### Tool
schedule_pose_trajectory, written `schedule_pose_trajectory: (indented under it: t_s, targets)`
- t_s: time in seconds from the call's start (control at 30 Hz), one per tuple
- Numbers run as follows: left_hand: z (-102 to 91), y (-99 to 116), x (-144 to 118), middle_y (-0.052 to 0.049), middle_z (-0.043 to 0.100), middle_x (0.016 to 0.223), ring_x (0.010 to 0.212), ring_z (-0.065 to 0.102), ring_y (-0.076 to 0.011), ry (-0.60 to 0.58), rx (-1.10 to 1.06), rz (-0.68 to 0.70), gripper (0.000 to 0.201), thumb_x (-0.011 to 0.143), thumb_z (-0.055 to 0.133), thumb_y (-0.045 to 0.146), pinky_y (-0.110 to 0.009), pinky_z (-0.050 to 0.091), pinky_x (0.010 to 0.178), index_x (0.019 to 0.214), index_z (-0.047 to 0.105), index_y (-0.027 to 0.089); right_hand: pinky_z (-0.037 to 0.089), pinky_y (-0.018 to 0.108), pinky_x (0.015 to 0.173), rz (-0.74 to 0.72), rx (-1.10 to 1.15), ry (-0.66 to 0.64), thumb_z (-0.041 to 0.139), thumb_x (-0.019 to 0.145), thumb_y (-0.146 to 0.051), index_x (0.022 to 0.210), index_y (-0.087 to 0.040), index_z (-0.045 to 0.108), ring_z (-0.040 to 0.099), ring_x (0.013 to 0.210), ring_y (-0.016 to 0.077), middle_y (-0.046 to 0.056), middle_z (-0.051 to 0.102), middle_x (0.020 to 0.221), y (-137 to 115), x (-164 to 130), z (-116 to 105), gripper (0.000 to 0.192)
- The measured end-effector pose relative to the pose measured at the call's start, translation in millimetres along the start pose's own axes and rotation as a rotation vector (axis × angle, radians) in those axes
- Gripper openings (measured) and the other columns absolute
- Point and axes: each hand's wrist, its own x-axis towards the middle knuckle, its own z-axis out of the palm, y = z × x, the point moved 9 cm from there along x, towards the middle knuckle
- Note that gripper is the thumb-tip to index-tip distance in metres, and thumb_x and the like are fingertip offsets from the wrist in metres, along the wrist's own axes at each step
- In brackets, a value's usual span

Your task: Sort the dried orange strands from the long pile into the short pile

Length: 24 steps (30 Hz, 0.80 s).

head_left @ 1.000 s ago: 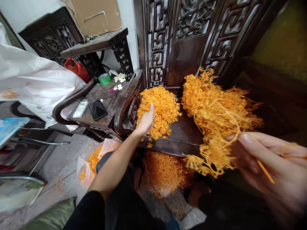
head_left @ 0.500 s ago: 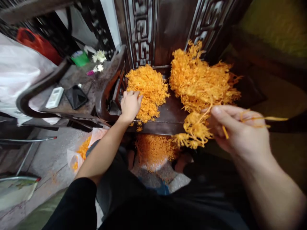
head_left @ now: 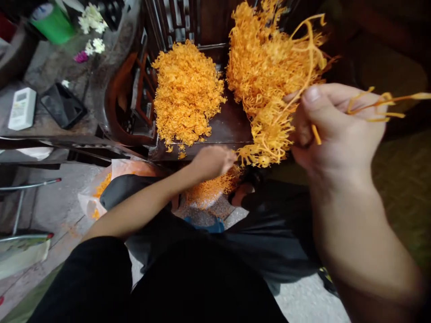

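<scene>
My right hand is shut on a clump of long orange fungus strands, held up in front of a large loose bundle of the same strands on the dark wooden seat. A few thin strands stick out to the right of my fingers. My left hand is at the seat's front edge, just left of the hanging clump, fingers curled; whether it holds anything I cannot tell. A heap of short trimmed orange pieces lies on the seat to the left.
More orange trimmings lie in a bag on the floor between my knees, and another plastic bag of them is at the left. A side table holds a phone, a white remote, a green cup and small flowers.
My left hand left the trimmed heap and came down to the seat's front edge beside the clump. My right hand rose with its clump. The view tilted downward.
</scene>
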Motion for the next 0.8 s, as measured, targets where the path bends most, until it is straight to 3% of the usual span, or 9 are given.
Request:
schedule_pose_trajectory:
  t_s: [0.07,0.13,0.23,0.33,0.43,0.6,0.73,0.8]
  targets:
    - [61.9,11.2,-4.7,-0.014,0.070,0.097,0.095,0.066,-0.0253,-0.226,0.009,0.012,0.028,0.100,0.046,0.022,-0.039,0.050,0.090,0.102,0.073,0.015,0.018,0.026,0.042,-0.019,-0.016,0.016,0.085,0.081,-0.038,0.070,-0.014,0.071,0.032,0.035,0.0037,-0.004,0.047,0.043,-2.2,2.2,1.8,0.030]
    - [102.6,13.6,-4.4,-0.015,0.069,0.111,0.106,0.064,-0.0245,-0.254,0.029,-0.002,0.028,0.097,0.047,0.014,-0.037,0.049,0.095,0.110,0.072,0.014,0.019,0.026,0.044,0.009,-0.037,0.022,0.083,0.082,-0.038,0.071,-0.014,0.071,0.033,0.037,0.0036,-0.004,0.048,0.044,2.7,5.0,2.6,0.029]
    - [146.7,5.0,4.6,-0.018,0.062,0.130,0.125,0.056,-0.0269,-0.277,0.095,-0.046,0.032,0.099,0.044,0.012,-0.040,0.046,0.104,0.119,0.069,0.013,0.021,0.025,0.046,0.040,-0.021,-0.007,0.081,0.083,-0.036,0.072,-0.013,0.072,0.034,0.041,0.0040,-0.005,0.047,0.045,11.5,7.6,5.6,0.027]
    - [175.2,-7.5,17.2,-0.020,0.061,0.130,0.129,0.053,-0.0301,-0.315,0.173,-0.087,0.028,0.099,0.047,0.015,-0.045,0.046,0.106,0.111,0.072,0.012,0.034,0.023,0.051,0.048,0.031,-0.071,0.078,0.086,-0.035,0.079,-0.013,0.075,0.045,0.048,0.0069,-0.005,0.047,0.049,13.7,7.8,10.1,0.023]
    - [192.5,-16.1,26.0,-0.015,0.064,0.128,0.126,0.057,-0.0277,-0.338,0.233,-0.106,0.022,0.100,0.056,0.023,-0.047,0.050,0.105,0.112,0.070,0.013,0.042,0.024,0.057,0.077,0.033,-0.118,0.080,0.086,-0.040,0.080,-0.016,0.075,0.053,0.058,0.0113,-0.005,0.044,0.049,11.7,6.9,10.3,0.026]
    - [198.6,-21.5,29.6,-0.012,0.062,0.135,0.119,0.064,-0.0255,-0.331,0.296,-0.105,0.042,0.097,0.065,0.040,-0.049,0.056,0.100,0.132,0.061,0.017,0.040,0.023,0.054,0.073,-0.053,-0.142,0.078,0.087,-0.052,0.077,-0.020,0.071,0.049,0.058,0.0109,-0.004,0.045,0.053,8.1,9.0,5.8,0.034]
    - [188.3,-14.7,26.4,-0.016,0.061,0.138,0.122,0.061,-0.0254,-0.327,0.299,-0.061,0.026,0.099,0.057,0.021,-0.045,0.049,0.108,0.122,0.066,0.011,0.035,0.022,0.050,0.023,-0.053,-0.121,0.076,0.085,-0.055,0.075,-0.019,0.071,0.050,0.058,0.0102,-0.002,0.049,0.058,9.0,12.2,3.6,0.038]
    - [179.5,-9.3,23.1,-0.020,0.059,0.140,0.125,0.059,-0.0259,-0.316,0.293,-0.042,0.031,0.098,0.046,0.008,-0.040,0.044,0.111,0.123,0.065,0.007,0.035,0.022,0.050,0.038,-0.079,-0.110,0.075,0.084,-0.058,0.078,-0.019,0.071,0.052,0.059,0.0107,-0.002,0.051,0.061,12.5,12.6,2.5,0.040]
